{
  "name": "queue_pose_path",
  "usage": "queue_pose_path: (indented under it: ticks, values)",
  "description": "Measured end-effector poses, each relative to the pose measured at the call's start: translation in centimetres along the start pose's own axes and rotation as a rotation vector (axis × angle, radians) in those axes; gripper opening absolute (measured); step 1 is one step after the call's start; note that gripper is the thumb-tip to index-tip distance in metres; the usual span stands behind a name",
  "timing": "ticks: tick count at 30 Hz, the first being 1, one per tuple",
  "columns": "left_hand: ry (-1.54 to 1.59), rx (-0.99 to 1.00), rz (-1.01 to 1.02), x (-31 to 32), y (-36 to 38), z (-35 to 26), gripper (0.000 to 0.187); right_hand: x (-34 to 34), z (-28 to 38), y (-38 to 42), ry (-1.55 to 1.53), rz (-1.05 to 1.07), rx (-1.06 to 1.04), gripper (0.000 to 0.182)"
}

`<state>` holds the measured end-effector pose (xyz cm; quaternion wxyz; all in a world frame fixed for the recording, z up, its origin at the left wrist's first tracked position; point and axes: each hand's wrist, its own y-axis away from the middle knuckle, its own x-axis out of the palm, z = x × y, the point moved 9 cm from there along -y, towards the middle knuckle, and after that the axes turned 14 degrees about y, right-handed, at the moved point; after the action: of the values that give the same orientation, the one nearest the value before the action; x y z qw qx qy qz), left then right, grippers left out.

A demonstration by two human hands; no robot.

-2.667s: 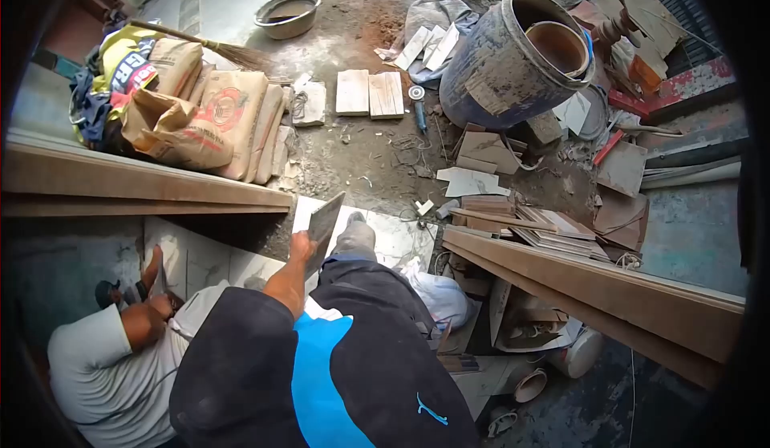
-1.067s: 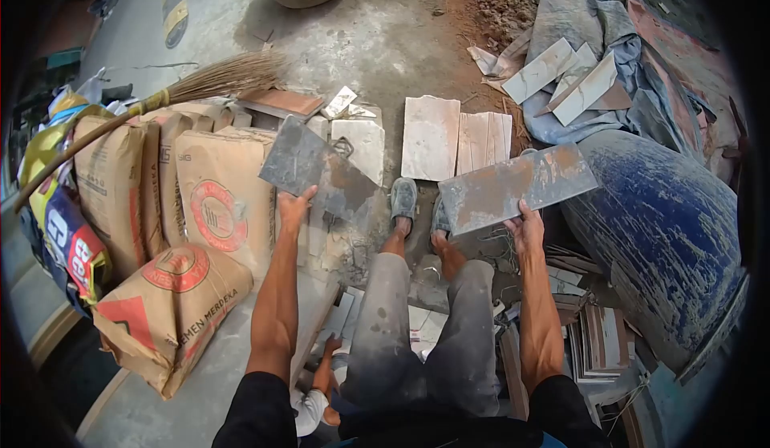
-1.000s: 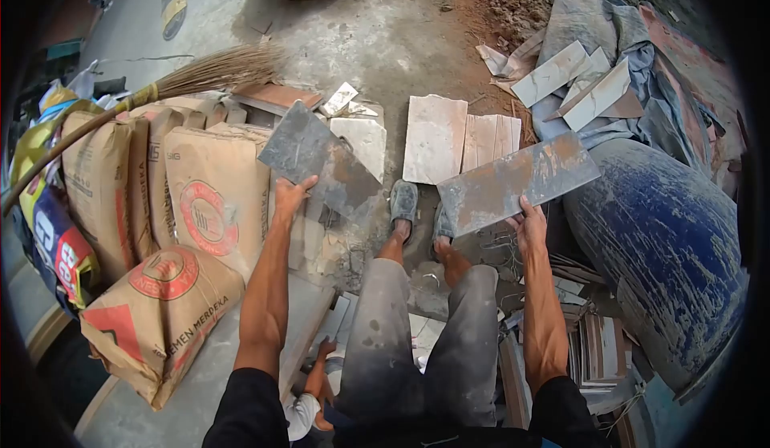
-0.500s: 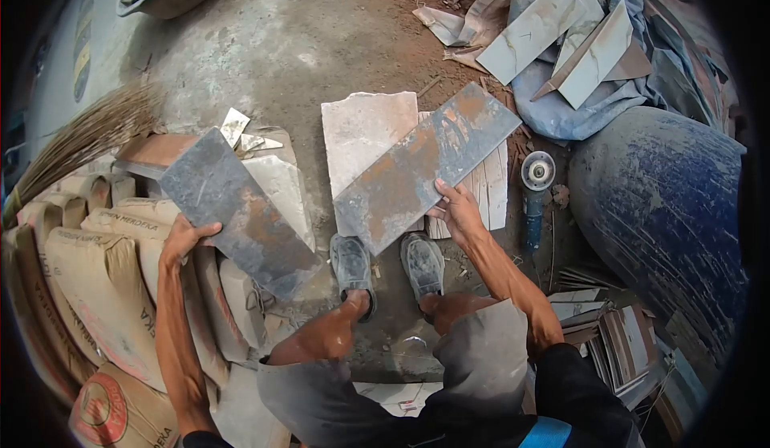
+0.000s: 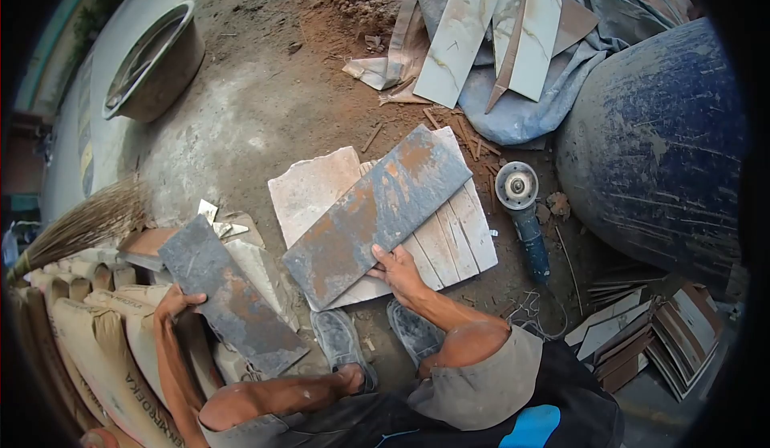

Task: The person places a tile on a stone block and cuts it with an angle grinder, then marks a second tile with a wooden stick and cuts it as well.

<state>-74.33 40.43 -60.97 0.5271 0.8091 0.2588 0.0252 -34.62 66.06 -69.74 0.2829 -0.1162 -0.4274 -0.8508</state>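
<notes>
At upper left, a grey basin [image 5: 175, 79] is set on the dusty ground [image 5: 265, 103]; its contents cannot be made out. At right, a scuffed blue drum [image 5: 658, 143] is seen with its inside hidden. Paper sacks [image 5: 100, 344] are packed together at lower left, near a straw broom [image 5: 92, 215]. Marbled tile strips [image 5: 457, 43] are laid on a blue tarp [image 5: 513, 119], and an angle grinder [image 5: 525, 219] is placed just beside some pale slabs [image 5: 313, 179]. The left tile [image 5: 233, 295] is pinched at its edge by the left hand's [image 5: 178, 302] fingers, near the sacks. The right tile [image 5: 377, 215] is pinched by the right hand's [image 5: 401, 275] fingers over the pale slabs; whether these are touched cannot be told.
</notes>
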Motion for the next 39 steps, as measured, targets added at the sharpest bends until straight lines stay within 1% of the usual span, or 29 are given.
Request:
queue_pose_path:
  ticks: [1,3,4,5,7,8,10,13,14,15,17,19,20,22,24,25,26,27,28,29,30,31,32,33,34,35,36,38,39]
  values:
    - [-0.02,0.003,0.004,-0.1,-0.5,0.4,0.063,-0.5,0.0,0.2,-0.017,-0.009,-0.007,0.035]
    - [0.047,-0.028,0.001,-0.7,-1.0,0.7,0.059,-0.2,0.3,0.1,0.176,0.052,0.029,0.038]
    - [0.015,-0.071,0.0,-0.7,-1.1,0.7,0.056,-0.5,0.3,0.3,0.255,0.043,0.08,0.037]
    - [0.01,-0.06,0.001,-0.5,-1.3,0.5,0.056,-0.6,1.1,0.5,0.252,0.041,0.068,0.037]
    - [-0.017,-0.047,-0.037,-0.5,-1.6,0.2,0.054,-0.5,1.5,0.7,0.416,0.102,0.132,0.04]
    - [-0.021,-0.045,-0.035,-0.4,-1.7,0.2,0.054,-0.9,1.6,0.5,0.413,0.099,0.129,0.04]
    - [-0.021,-0.09,-0.036,-0.2,-1.8,0.2,0.049,-1.5,0.7,0.6,0.584,0.168,0.264,0.037]
    - [-0.023,-0.105,-0.089,-0.2,-1.5,-0.3,0.046,-1.6,2.4,2.3,0.639,0.232,0.203,0.032]
    - [-0.024,-0.083,-0.108,0.1,-1.0,-0.7,0.046,-2.5,2.8,2.4,0.61,0.159,0.109,0.031]
    - [-0.01,-0.086,-0.108,0.3,-1.0,-0.6,0.046,-3.4,2.6,2.8,0.623,0.163,0.114,0.031]
    - [-0.036,-0.067,-0.164,-0.2,-0.9,-0.4,0.043,-7.7,6.0,3.9,0.719,-0.179,-0.115,0.029]
    - [-0.06,-0.043,-0.188,-0.7,-1.6,0.0,0.046,-10.7,8.3,5.2,0.829,-0.392,-0.203,0.028]
    - [-0.116,-0.074,-0.22,-0.9,-1.4,-0.1,0.044,-11.4,8.5,5.2,0.833,-0.388,-0.2,0.028]
    - [-0.185,-0.096,-0.279,-1.6,-1.5,-0.1,0.041,-12.7,11.0,6.2,0.937,-0.559,-0.398,0.027]
    - [-0.197,-0.064,-0.309,-2.1,-1.3,-0.2,0.04,-13.9,13.3,8.3,0.959,-0.716,-0.458,0.024]
    - [-0.217,-0.027,-0.325,-2.2,-1.2,-0.4,0.039,-15.2,14.3,9.4,0.909,-0.853,-0.592,0.021]
    - [-0.292,0.001,-0.37,-2.7,-1.0,-0.4,0.043,-16.9,15.0,10.8,0.954,-0.987,-0.581,0.019]
    - [-0.286,-0.002,-0.371,-2.1,-0.4,-0.5,0.043,-18.0,16.0,12.5,0.975,-1.119,-0.683,0.019]
    - [-0.644,0.15,-0.585,-1.5,1.8,-3.2,0.042,-19.7,16.4,13.7,1.013,-1.222,-0.735,0.019]
    - [-1.006,0.305,-0.79,0.8,4.4,-6.2,0.04,-21.2,16.4,14.4,1.097,-1.245,-0.611,0.027]
    - [-1.008,0.302,-0.787,3.3,5.4,-7.1,0.04,-23.0,16.2,14.6,1.191,-1.269,-0.56,0.036]
    - [-0.826,0.454,-0.785,7.0,7.1,-9.1,0.042,-24.6,15.7,14.6,1.289,-1.288,-0.505,0.046]
    - [-0.634,0.597,-0.779,10.2,8.4,-10.4,0.045,-25.5,15.5,14.9,1.298,-1.281,-0.501,0.046]
    - [-0.59,0.822,-0.638,14.5,8.2,-11.2,0.047,-26.1,15.0,14.1,1.434,-1.171,-0.391,0.055]
    - [-0.52,0.915,-0.459,19.3,7.9,-11.7,0.053,-26.4,14.4,13.1,1.566,-1.054,-0.282,0.064]
    - [-0.498,0.973,-0.305,23.3,6.9,-11.8,0.065,-26.6,14.4,12.7,1.581,-1.046,-0.289,0.064]
    - [-0.569,0.94,-0.199,27.0,4.9,-11.2,0.086,-27.0,14.0,11.9,1.615,-1.003,-0.25,0.066]
    - [-0.735,0.97,-0.134,32.9,2.9,-11.3,0.112,-27.7,13.7,10.8,1.647,-0.961,-0.212,0.067]
    - [-0.728,0.978,-0.126,34.4,2.1,-11.5,0.112,-27.8,14.1,10.5,1.652,-0.974,-0.21,0.067]
